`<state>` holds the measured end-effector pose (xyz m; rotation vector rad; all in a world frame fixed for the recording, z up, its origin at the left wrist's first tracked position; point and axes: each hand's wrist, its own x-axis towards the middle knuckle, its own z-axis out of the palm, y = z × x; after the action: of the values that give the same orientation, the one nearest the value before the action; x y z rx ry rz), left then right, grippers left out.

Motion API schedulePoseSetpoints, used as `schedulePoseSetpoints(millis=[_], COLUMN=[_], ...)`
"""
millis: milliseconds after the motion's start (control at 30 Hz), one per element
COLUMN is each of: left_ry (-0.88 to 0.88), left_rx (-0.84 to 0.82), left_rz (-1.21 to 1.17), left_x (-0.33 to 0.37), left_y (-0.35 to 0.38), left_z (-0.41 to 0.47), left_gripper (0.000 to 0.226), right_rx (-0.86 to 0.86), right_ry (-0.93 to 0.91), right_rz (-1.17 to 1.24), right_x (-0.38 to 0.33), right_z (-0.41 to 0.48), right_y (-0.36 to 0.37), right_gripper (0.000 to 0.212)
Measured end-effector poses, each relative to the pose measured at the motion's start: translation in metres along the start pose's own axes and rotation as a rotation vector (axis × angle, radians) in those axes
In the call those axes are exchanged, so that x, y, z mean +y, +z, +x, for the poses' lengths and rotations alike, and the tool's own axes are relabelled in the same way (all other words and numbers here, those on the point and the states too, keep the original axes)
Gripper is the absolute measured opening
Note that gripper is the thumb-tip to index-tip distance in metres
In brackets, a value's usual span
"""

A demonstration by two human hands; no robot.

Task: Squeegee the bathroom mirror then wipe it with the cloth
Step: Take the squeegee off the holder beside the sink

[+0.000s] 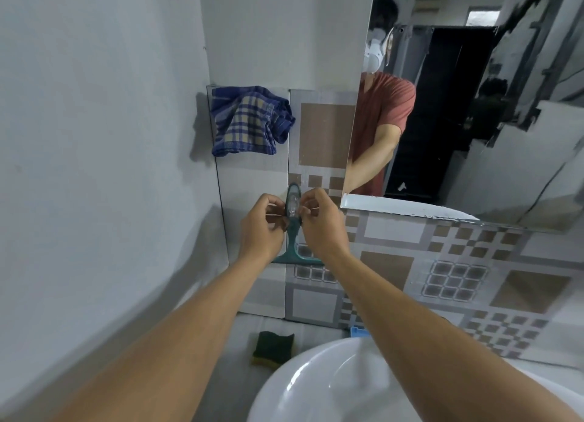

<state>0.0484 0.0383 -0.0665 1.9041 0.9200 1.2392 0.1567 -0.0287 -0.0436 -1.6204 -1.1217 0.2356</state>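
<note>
A teal squeegee hangs upright on the tiled wall, its handle loop over a clear hook and its blade at the bottom. My left hand and my right hand close in on the handle from either side, with fingertips pinched at the hook area. A blue and beige checked cloth hangs on the wall above and to the left. The mirror fills the upper right and reflects a person in a red shirt.
A white basin sits at the bottom, under my right forearm. A green and yellow sponge lies on the counter left of the basin. A small blue object pokes out behind the basin. A plain grey wall stands to the left.
</note>
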Motion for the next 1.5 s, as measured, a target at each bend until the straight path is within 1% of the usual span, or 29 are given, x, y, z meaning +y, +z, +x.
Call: schedulePoseSetpoints(millis=[267,500,567,800,867,967,1067,1167,1233,1333,1400,1500], left_ry=[0.118,0.188,0.197,0.253,0.266,0.32,0.407,0.468,0.537,0.637,0.683,0.766], left_rx=[0.023,0.009,-0.003,-0.018,-0.015,-0.024,-0.04,-0.038,-0.037,-0.024,-0.009,-0.007], left_rz=[-0.009,-0.084,-0.099,-0.112,-0.126,-0.133,-0.127,-0.077,-0.002,0.103,0.146,0.191], left_x=[0.043,0.092,0.109,0.165,0.181,0.206,0.222,0.227,0.232,0.241,0.247,0.259], left_y=[-0.01,-0.017,-0.019,-0.017,-0.015,-0.012,-0.005,0.002,0.006,0.014,0.02,0.027], left_z=[-0.01,-0.014,-0.013,-0.011,-0.01,-0.012,-0.018,-0.02,-0.019,-0.015,-0.012,-0.005], left_gripper=[0.02,0.019,0.019,0.019,0.02,0.031,0.042,0.039,0.037,0.042,0.043,0.037], right_rx=[0.018,0.027,0.036,0.069,0.074,0.109,0.181,0.247,0.281,0.326,0.335,0.34], right_ry=[-0.084,-0.122,-0.157,-0.263,-0.276,-0.302,-0.278,-0.296,-0.259,-0.217,-0.22,-0.256], right_rz=[0.04,0.078,0.079,0.076,0.099,0.125,0.214,0.258,0.337,0.448,0.47,0.498], right_x=[-0.031,-0.064,-0.075,-0.107,-0.116,-0.128,-0.133,-0.135,-0.133,-0.131,-0.132,-0.133], right_z=[-0.01,-0.015,-0.017,-0.013,-0.01,-0.01,-0.008,-0.01,-0.012,-0.013,-0.015,-0.02], right_y=[-0.032,-0.076,-0.091,-0.141,-0.154,-0.176,-0.192,-0.205,-0.216,-0.234,-0.245,-0.261], right_gripper=[0.018,0.024,0.029,0.063,0.067,0.065,0.066,0.066,0.062,0.057,0.054,0.053])
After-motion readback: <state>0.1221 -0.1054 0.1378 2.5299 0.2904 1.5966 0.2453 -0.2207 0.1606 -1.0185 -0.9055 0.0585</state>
